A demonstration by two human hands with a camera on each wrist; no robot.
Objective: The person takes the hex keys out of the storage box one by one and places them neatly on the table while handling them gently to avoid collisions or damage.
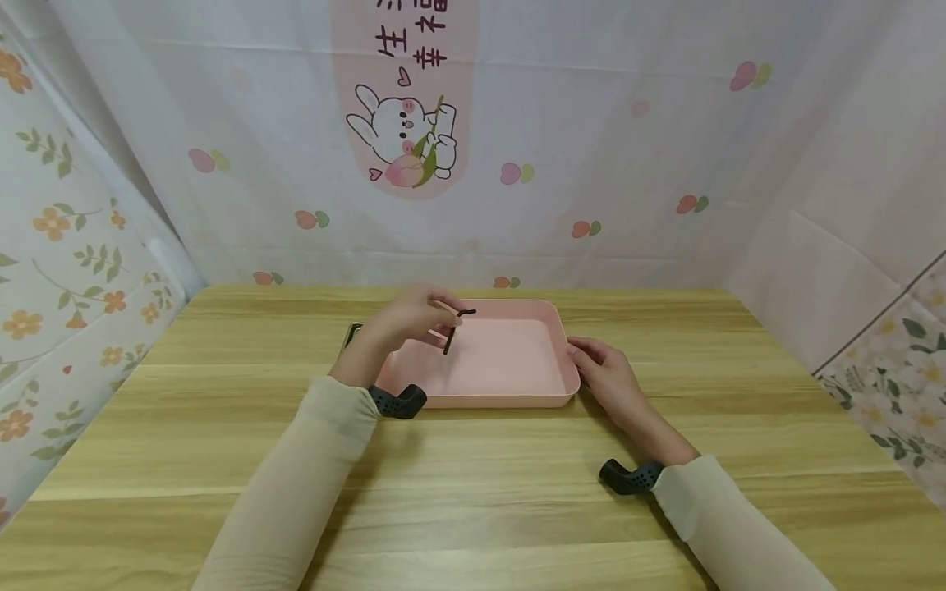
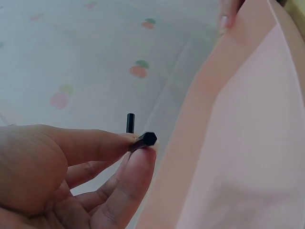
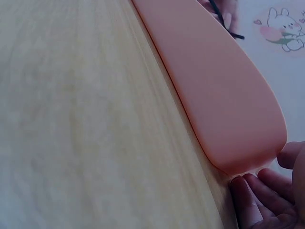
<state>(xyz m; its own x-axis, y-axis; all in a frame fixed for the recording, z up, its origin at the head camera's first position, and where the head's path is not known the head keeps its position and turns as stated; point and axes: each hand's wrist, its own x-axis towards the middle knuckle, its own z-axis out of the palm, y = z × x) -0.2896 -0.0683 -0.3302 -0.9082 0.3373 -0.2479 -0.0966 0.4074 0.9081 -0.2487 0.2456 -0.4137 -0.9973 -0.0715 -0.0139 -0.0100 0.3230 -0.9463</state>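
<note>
My left hand (image 1: 415,318) is raised over the left part of a shallow pink tray (image 1: 491,402). Between thumb and fingertips it pinches a thin black hex key (image 1: 449,339), whose short arm points right in the head view. The left wrist view shows the six-sided end of the hex key (image 2: 149,139) up close, beyond the fingertips. At the tray's right side, my right hand (image 1: 610,382) holds the wall, the thumb at the rim and the other fingers low on the outside. That grip on the tray (image 3: 224,95) also shows in the right wrist view.
A dark object with a pale edge (image 1: 352,332) lies at the tray's left, mostly hidden by my left forearm. The wooden table (image 1: 473,492) extends around the tray. Printed cloth (image 1: 628,148) hangs behind it and at both sides.
</note>
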